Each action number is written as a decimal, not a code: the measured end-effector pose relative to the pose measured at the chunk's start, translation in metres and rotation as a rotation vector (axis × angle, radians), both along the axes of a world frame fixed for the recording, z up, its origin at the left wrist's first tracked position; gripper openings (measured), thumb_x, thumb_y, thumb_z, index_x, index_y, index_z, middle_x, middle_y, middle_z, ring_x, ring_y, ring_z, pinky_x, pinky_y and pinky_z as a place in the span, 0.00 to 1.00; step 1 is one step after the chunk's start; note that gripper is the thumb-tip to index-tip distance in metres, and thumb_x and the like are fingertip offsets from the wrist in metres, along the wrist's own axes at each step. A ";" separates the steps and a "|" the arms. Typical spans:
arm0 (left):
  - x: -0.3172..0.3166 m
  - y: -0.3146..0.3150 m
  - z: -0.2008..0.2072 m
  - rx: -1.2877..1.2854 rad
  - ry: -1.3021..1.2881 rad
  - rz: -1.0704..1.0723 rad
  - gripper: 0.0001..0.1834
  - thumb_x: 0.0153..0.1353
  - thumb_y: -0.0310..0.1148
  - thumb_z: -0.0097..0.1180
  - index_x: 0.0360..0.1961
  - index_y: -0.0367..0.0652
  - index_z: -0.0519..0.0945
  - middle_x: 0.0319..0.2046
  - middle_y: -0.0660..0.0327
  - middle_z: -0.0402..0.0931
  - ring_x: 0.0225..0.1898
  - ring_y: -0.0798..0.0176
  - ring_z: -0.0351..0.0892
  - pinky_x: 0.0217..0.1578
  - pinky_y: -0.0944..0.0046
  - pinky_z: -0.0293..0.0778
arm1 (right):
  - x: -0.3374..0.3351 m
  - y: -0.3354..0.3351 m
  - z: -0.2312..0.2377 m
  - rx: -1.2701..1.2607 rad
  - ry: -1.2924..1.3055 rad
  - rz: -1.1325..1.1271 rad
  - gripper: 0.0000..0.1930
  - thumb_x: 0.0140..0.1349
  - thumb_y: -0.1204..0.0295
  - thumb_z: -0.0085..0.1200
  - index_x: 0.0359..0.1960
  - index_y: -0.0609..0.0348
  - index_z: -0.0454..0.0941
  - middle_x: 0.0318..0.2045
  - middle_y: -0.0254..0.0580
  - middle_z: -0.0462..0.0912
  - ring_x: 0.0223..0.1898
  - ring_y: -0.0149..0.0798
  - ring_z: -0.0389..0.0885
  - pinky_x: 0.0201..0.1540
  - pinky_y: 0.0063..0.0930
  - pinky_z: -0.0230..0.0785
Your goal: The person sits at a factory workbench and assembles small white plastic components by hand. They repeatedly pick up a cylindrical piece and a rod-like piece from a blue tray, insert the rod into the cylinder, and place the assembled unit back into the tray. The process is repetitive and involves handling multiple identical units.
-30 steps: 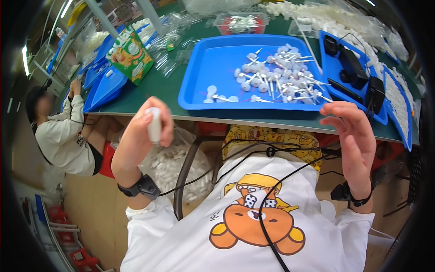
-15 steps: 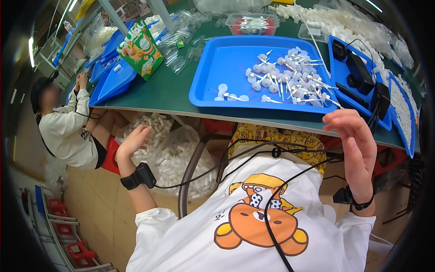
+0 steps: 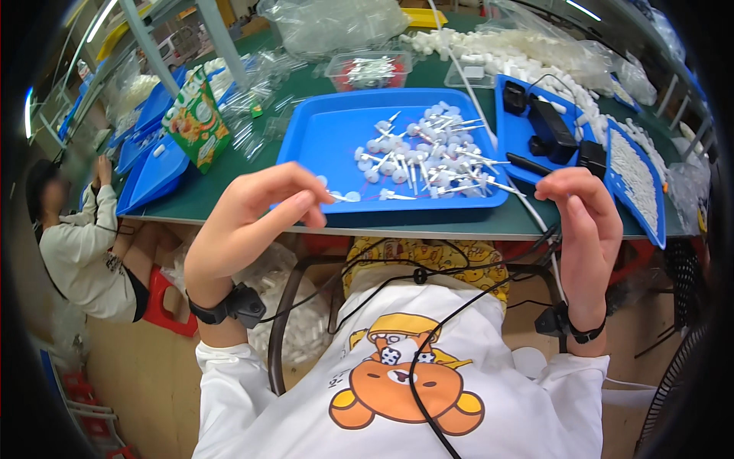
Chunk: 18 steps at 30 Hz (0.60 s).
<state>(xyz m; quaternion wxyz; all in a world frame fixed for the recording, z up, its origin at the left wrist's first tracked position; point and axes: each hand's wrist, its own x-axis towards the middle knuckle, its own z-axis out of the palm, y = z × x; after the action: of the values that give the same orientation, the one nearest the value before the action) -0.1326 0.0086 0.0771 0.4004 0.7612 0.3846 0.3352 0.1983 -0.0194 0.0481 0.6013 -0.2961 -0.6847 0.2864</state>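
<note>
My left hand (image 3: 256,222) hovers at the front left corner of a blue tray (image 3: 313,126), partly covering its rim. Its fingers bend loosely, thumb apart, with nothing visible between them. Beyond the front right of that tray, my right hand (image 3: 585,218) is raised at the table edge, fingers curved and thumb apart, apparently holding nothing. In the tray lies a heap of small white sticks with translucent round discs (image 3: 428,157), mostly toward the right. A few more discs (image 3: 348,196) lie near the left fingertips. Each wrist wears a black strapped device with a cable.
A clear box of white sticks (image 3: 371,70) stands behind the tray. To the right are a blue tray with black power adapters (image 3: 552,126) and a tray of white pieces (image 3: 634,172). A green snack bag (image 3: 197,122) stands left. Another person (image 3: 88,252) sits far left.
My left hand has risen from below the table edge to the tray's front left corner. The right hand stays raised at the right. The view has shifted, moving the table leftward in the picture.
</note>
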 end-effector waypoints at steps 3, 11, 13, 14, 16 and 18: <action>0.039 0.023 0.006 0.250 0.099 0.028 0.08 0.61 0.29 0.48 0.35 0.34 0.76 0.28 0.62 0.76 0.32 0.70 0.76 0.35 0.71 0.69 | 0.001 0.006 0.014 -0.077 -0.167 -0.102 0.07 0.59 0.81 0.46 0.38 0.67 0.74 0.40 0.42 0.74 0.44 0.31 0.72 0.49 0.22 0.63; 0.104 0.048 -0.006 0.453 0.079 0.035 0.07 0.58 0.27 0.51 0.34 0.34 0.76 0.27 0.59 0.76 0.31 0.67 0.75 0.32 0.69 0.69 | 0.057 0.049 0.043 -0.071 -0.310 -0.444 0.08 0.60 0.71 0.51 0.35 0.63 0.76 0.33 0.36 0.78 0.37 0.27 0.75 0.42 0.20 0.66; 0.105 0.051 -0.013 0.472 0.061 0.055 0.07 0.57 0.27 0.51 0.34 0.34 0.76 0.27 0.59 0.76 0.30 0.66 0.74 0.32 0.69 0.69 | 0.085 0.059 0.047 -0.077 -0.400 -0.570 0.09 0.59 0.68 0.52 0.34 0.63 0.77 0.31 0.36 0.79 0.34 0.27 0.76 0.39 0.20 0.67; 0.105 0.052 -0.015 0.481 0.050 0.063 0.07 0.57 0.27 0.51 0.33 0.34 0.76 0.27 0.59 0.76 0.30 0.66 0.74 0.32 0.69 0.69 | 0.103 0.061 0.051 -0.113 -0.442 -0.609 0.10 0.59 0.68 0.53 0.34 0.63 0.77 0.30 0.36 0.79 0.33 0.27 0.76 0.37 0.21 0.67; 0.104 0.054 -0.022 0.453 0.019 0.127 0.06 0.57 0.26 0.51 0.33 0.33 0.75 0.27 0.58 0.76 0.29 0.67 0.74 0.33 0.69 0.69 | 0.146 0.073 0.051 -0.189 -0.513 -0.666 0.11 0.57 0.67 0.53 0.33 0.64 0.77 0.27 0.37 0.80 0.30 0.28 0.77 0.34 0.21 0.68; 0.098 0.059 -0.026 0.434 0.028 0.166 0.06 0.57 0.26 0.51 0.33 0.33 0.75 0.27 0.58 0.76 0.29 0.67 0.74 0.33 0.69 0.69 | 0.190 0.082 0.049 -0.229 -0.524 -0.684 0.11 0.56 0.67 0.54 0.32 0.65 0.78 0.25 0.37 0.80 0.27 0.28 0.77 0.31 0.22 0.68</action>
<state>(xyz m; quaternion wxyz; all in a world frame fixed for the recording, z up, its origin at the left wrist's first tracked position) -0.0346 0.0678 0.0514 0.1929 0.7998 0.3702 0.4314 0.3887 0.0631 0.0971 0.4311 -0.6328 -0.6403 0.0603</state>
